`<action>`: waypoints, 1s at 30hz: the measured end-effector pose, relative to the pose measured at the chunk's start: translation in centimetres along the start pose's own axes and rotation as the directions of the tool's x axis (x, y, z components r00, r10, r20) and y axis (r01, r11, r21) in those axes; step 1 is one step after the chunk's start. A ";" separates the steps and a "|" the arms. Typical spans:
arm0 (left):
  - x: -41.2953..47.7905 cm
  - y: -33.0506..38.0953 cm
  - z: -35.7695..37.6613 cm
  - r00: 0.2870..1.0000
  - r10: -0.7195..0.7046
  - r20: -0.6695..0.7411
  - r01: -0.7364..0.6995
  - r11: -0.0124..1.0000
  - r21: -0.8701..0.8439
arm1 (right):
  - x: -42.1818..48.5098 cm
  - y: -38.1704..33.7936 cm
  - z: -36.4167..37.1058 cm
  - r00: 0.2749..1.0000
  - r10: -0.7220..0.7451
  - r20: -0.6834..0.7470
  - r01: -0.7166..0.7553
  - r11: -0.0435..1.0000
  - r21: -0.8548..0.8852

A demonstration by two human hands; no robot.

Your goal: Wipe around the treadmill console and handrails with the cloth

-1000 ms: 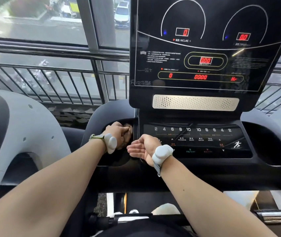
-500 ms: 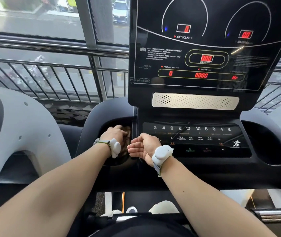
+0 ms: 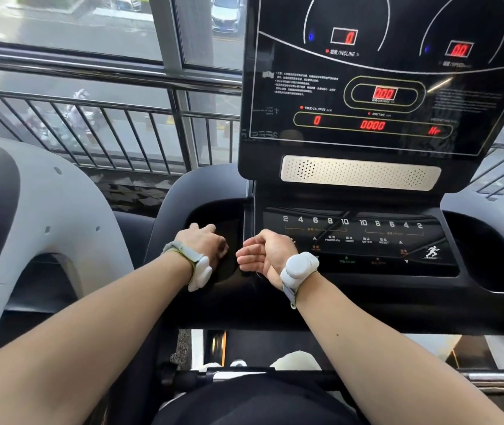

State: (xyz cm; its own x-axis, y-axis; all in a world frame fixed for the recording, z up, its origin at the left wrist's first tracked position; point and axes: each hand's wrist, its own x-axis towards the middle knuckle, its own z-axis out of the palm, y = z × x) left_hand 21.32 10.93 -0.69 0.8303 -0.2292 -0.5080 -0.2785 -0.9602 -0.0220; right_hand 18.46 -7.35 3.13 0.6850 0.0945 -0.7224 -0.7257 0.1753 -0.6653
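Note:
My left hand (image 3: pixel 203 245) reaches down into the black side recess (image 3: pixel 211 214) of a treadmill console, left of the button panel. Its fingers are curled round a small brownish cloth (image 3: pixel 222 247), which is mostly hidden under the hand. My right hand (image 3: pixel 264 253) hovers at the left edge of the button panel (image 3: pixel 367 240), palm turned leftward, fingers loosely curled, holding nothing. Both wrists wear a white band-mounted device.
The black display (image 3: pixel 382 87) with red zero readouts stands above a silver speaker grille (image 3: pixel 358 173). A grey machine housing (image 3: pixel 29 216) is at the left. A metal railing (image 3: pixel 106 118) and window lie beyond. A handlebar (image 3: pixel 490 381) crosses near my waist.
My left hand has shifted a little back and left inside the recess, and less of the cloth shows. My right hand has stayed almost still.

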 end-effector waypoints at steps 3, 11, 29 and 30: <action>-0.1 1.2 0.6 0.988 -0.048 -0.146 0.066 0.990 0.121 | 0.0 0.1 0.0 1.000 -0.010 0.001 0.010 1.000 0.011; 2.1 2.2 -0.3 0.967 -0.218 -0.134 0.210 0.975 -0.072 | 0.2 0.0 -0.1 1.000 -0.003 0.012 0.002 1.000 0.026; 4.0 1.0 1.0 0.987 -0.157 -0.014 0.137 0.897 -0.420 | -0.2 -0.2 0.0 1.000 -0.023 -0.017 0.023 1.000 -0.009; 3.7 1.1 1.2 0.988 -0.155 0.001 0.142 0.900 -0.411 | -0.3 -0.2 0.0 0.999 -0.026 -0.021 0.026 1.000 -0.012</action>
State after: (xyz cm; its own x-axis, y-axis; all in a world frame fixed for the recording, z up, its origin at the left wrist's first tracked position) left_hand 23.52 9.23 -3.65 0.8627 -0.0774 -0.4997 0.0657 -0.9627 0.2625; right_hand 18.40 -7.42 3.42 0.7020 0.0692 -0.7088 -0.7088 0.1658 -0.6857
